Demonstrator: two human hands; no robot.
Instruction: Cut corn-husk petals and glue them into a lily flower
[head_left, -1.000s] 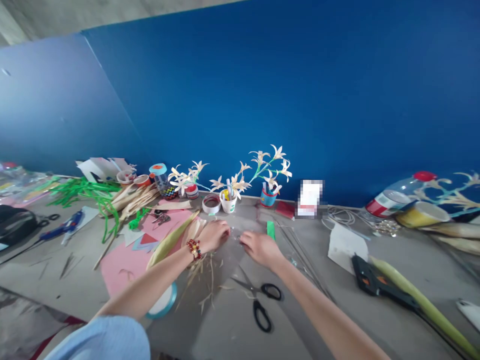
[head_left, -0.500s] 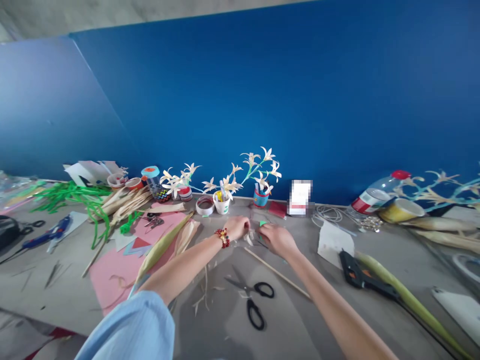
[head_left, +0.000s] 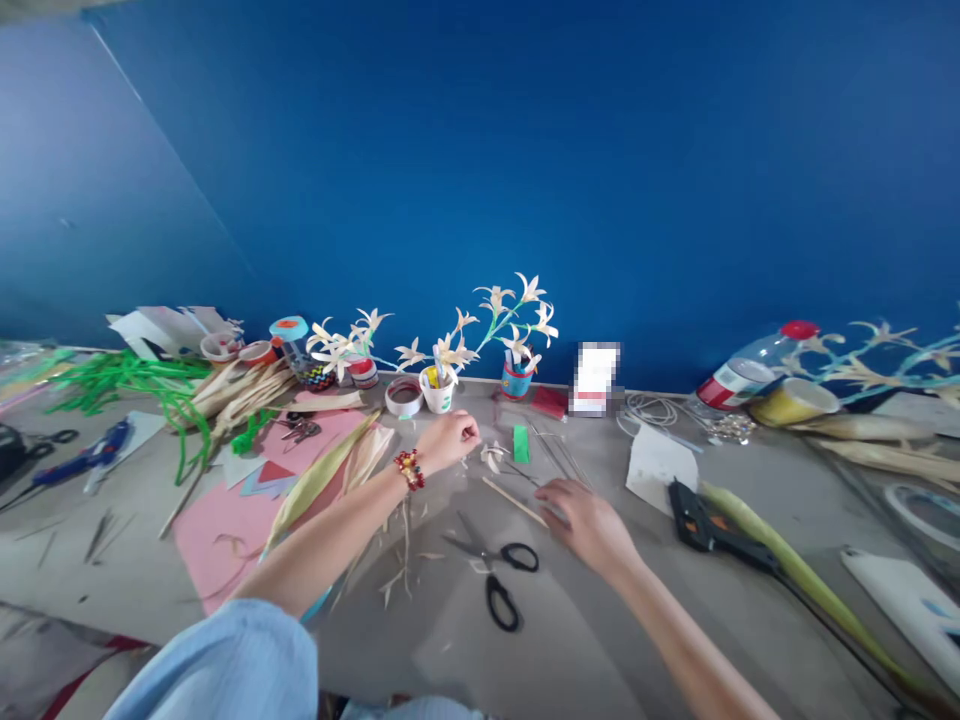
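Note:
My left hand (head_left: pixel 448 440), with a red beaded bracelet at its wrist, is closed above the table, fingertips pressed together; whatever they hold, if anything, is too small to make out. Just right of it lie pale petal-like pieces (head_left: pixel 493 457) and a green strip (head_left: pixel 520 444). Over a thin wooden stick (head_left: pixel 514 501) reaches my right hand (head_left: pixel 585 520), its fingers bent but apart. The stick's far part is hidden beneath that hand, and whether the fingers touch it I cannot tell. Black-handled scissors (head_left: pixel 491 565) lie open nearer to me.
Handmade pale flowers (head_left: pixel 517 310) stand in cups along the blue wall. To the right are a black glue gun (head_left: pixel 720 535), white paper (head_left: pixel 660 468) and a bottle (head_left: pixel 757 365). Pink paper (head_left: pixel 217 540), husks (head_left: pixel 322 480), green stems (head_left: pixel 142 385) and a blue glue gun (head_left: pixel 86 460) lie left.
My right hand has left the green strip and moved toward me and right, over the stick. My left hand has drawn slightly left, away from the petal pieces. The view has tilted down a little.

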